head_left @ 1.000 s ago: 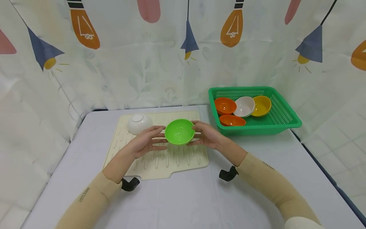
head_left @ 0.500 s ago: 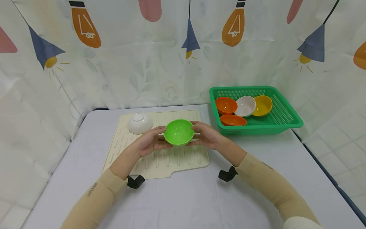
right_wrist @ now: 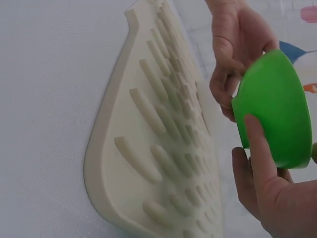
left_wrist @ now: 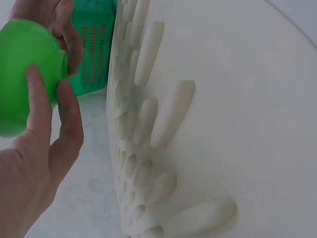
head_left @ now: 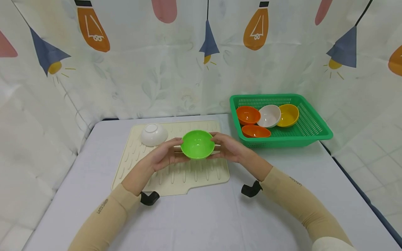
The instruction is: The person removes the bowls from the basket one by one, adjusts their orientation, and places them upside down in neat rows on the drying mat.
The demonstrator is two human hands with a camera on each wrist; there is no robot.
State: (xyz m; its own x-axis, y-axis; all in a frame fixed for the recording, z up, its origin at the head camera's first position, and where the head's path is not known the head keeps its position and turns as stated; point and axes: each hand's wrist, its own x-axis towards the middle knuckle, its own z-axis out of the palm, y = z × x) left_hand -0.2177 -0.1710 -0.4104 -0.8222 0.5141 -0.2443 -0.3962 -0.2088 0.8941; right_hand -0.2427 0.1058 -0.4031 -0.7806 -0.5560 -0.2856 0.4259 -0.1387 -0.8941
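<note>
Both hands hold a bright green bowl (head_left: 197, 144) between them, raised over a cream draining mat (head_left: 204, 177). The left hand (head_left: 164, 153) grips its left side, thumb near the rim and fingers underneath. On the opposite side, the right hand (head_left: 228, 148) grips it the same way. The bowl's opening tips toward the head camera. In the left wrist view, fingers (left_wrist: 38, 99) press the outer wall of the bowl close to its foot ring. The right wrist view shows the mat's raised ribs below the bowl (right_wrist: 277, 109). An upside-down white bowl (head_left: 154, 135) sits at the mat's back left.
A green mesh basket (head_left: 292, 142) stands at the back right of the white-covered table (head_left: 201, 223). Inside are two orange bowls (head_left: 248, 115), a white bowl (head_left: 269, 116) and a yellow bowl (head_left: 288, 115). A printed curtain (head_left: 176, 76) hangs behind the table.
The left hand has moved right, and its fingers, straighter a second ago, now wrap under the green bowl. The right hand and the bowl have barely moved.
</note>
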